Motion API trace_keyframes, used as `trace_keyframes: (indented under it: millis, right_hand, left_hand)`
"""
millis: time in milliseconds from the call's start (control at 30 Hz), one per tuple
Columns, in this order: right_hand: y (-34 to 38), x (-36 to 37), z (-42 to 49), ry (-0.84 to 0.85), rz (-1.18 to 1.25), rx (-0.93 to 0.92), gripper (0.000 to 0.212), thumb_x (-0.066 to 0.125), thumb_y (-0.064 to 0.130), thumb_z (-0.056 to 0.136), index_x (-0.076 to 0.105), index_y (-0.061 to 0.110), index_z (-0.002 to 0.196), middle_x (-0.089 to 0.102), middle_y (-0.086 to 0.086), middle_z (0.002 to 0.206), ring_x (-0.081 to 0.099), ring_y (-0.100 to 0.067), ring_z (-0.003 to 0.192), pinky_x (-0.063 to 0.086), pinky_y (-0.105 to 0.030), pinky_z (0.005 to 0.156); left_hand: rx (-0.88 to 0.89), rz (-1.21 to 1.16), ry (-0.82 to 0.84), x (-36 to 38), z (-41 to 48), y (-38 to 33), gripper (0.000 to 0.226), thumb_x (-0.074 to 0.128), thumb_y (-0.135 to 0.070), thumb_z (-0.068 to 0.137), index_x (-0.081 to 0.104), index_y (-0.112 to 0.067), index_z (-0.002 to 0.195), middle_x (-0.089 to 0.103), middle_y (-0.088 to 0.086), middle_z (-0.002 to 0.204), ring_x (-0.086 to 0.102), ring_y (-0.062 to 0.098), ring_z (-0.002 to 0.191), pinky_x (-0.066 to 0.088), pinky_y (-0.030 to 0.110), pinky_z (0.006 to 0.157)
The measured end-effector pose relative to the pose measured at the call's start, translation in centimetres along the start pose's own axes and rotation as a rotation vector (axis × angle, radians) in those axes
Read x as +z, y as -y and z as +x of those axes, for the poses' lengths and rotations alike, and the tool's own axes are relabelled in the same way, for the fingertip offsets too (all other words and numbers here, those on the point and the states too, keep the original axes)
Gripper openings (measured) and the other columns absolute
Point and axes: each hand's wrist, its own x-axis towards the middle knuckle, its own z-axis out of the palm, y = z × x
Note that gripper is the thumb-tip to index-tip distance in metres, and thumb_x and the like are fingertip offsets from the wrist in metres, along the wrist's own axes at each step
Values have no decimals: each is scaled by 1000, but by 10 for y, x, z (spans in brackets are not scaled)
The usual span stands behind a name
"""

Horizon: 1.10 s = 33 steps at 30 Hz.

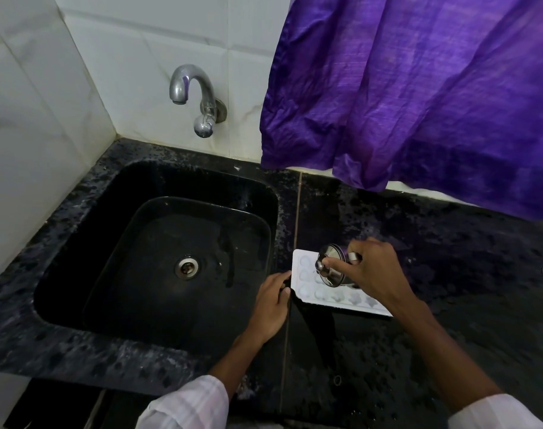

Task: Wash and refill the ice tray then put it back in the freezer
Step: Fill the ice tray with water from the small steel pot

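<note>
Head view. Ice tray [332, 292]: flat on dark surface [449, 274] just right of sink [78, 305]. Left hand [271, 305]: grip pinching tray's left edge. Right hand [375, 267]: grip clamped on tilted steel cup [330, 269]. Risk: overpouring would spill onto surface.

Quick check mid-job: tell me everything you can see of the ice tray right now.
The ice tray is white, looks like plastic, rectangular with rows of rounded cells. It lies flat on the dark speckled counter, just right of the sink. The left hand holds its left edge. The right hand tilts a small steel cup over it, hiding several cells. Whether the cells hold water is unclear.
</note>
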Motion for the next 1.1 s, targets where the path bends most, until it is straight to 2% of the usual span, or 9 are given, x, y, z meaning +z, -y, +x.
trace_keyframes:
  millis: [100, 200, 367, 633, 800, 933, 1100]
  right_hand:
    - [1, -1, -2, -4, 3, -11, 65, 84, 44, 67, 24, 30, 49, 30, 13, 43, 29, -1, 46, 24, -22, 49]
    - [3, -1, -5, -6, -2, -16, 64, 84, 45, 66, 24, 30, 50, 31, 14, 44, 32, -1, 49, 24, -21, 49]
    - [4, -1, -11, -12, 17, -23, 64, 84, 47, 65, 25, 30, 51, 33, 15, 45, 35, -3, 53, 27, -23, 49]
    - [2, 0, -21, -1, 37, -29, 62, 83, 48, 66, 26, 29, 51, 34, 13, 45, 38, -10, 53, 28, -24, 49]
    - [3, -1, -25, -6, 37, -39, 64, 86, 45, 65, 25, 30, 52, 33, 13, 44, 37, -7, 53, 25, -21, 49]
    - [4, -1, -26, -9, 31, -44, 66, 86, 45, 65, 23, 32, 53, 30, 13, 44, 35, -3, 53, 23, -20, 49]
    - [4, -1, -27, -11, 30, -55, 64, 84, 46, 65, 23, 32, 53, 32, 13, 45, 35, -5, 53, 24, -21, 49]
  left_hand:
    - [11, -4, -8, 1, 0, 1, 37, 48, -11, 100, 54, -11, 136, 54, 6, 135, 51, 20, 122, 39, 33, 108]
    - [15, -10, -13, 0, 0, 1, 39, 46, -15, 98, 55, -11, 136, 54, 6, 133, 52, 21, 120, 39, 33, 107]
    - [2, -6, -9, 0, 0, 0, 38, 48, -9, 100, 54, -11, 137, 53, 6, 136, 51, 21, 122, 38, 34, 109]
    - [4, -24, 2, -1, -3, -2, 62, 33, -48, 90, 55, -12, 136, 55, 4, 132, 52, 16, 120, 40, 32, 106]
    - [-12, -12, 22, -2, -3, -4, 46, 41, -29, 96, 54, -11, 137, 53, 5, 135, 51, 18, 123, 40, 35, 108]
    - [-21, -1, 28, -3, -3, -5, 42, 44, -24, 99, 53, -12, 138, 52, 4, 135, 52, 19, 120, 41, 35, 107]
    - [-35, -9, 27, -3, -4, -8, 51, 39, -33, 94, 53, -13, 138, 52, 3, 136, 52, 18, 121, 41, 34, 107]
